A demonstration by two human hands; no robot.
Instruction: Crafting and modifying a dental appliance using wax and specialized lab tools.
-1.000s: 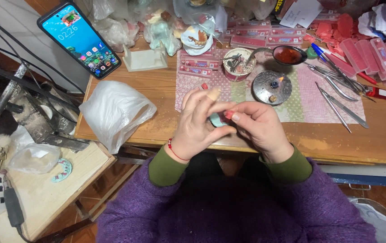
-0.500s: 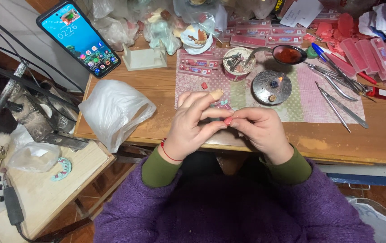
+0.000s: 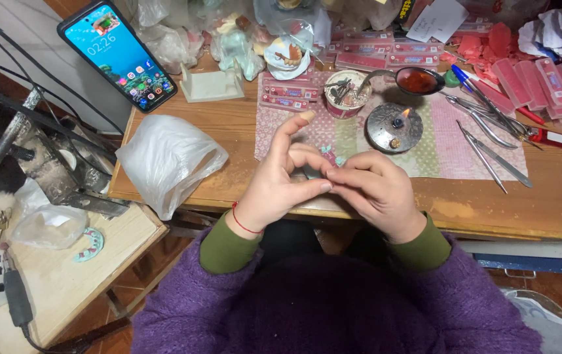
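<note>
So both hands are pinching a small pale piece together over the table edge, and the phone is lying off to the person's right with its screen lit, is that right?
Not quite. The head view shows the phone off to the person's left, propped at the table's far left corner, screen lit. The rest holds: the left hand and right hand meet fingertip to fingertip on a small pale piece over the wooden table near its front edge.

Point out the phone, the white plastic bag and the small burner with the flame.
phone (image 3: 118, 56): head view, middle of its lit screen.
white plastic bag (image 3: 169, 160): head view, centre of the crumpled bag on the desk.
small burner (image 3: 393, 126): head view, its round metal top beside the flame.
</note>
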